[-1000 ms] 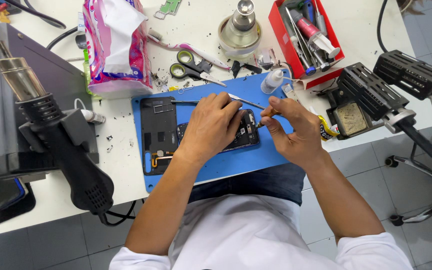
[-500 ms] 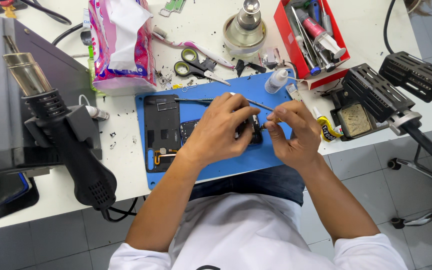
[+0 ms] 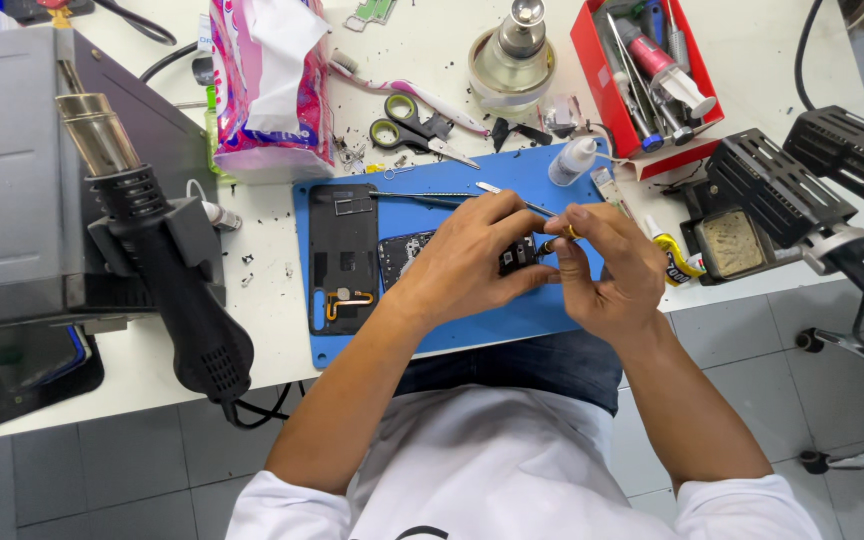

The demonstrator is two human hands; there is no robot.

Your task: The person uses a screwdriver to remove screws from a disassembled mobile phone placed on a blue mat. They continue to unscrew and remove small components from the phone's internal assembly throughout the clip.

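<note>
Left hand (image 3: 477,255) presses a small dark part (image 3: 517,256) on the blue mat (image 3: 432,340) near its right edge. Right hand (image 3: 602,270) pinches a thin tool (image 3: 517,200). Open phone shell (image 3: 342,258) fills the mat's left end; bare strip along its near edge.

A white table (image 3: 422,60) fills the upper part of the view, its surface speckled with small dark bits. Its near edge runs slantwise from lower left up to the right. Below it lies a floor of grey square tiles (image 3: 102,470) with pale joints. By the table's right edge stands a chrome chair base (image 3: 857,345) on castors. The light is bright and even.
</note>
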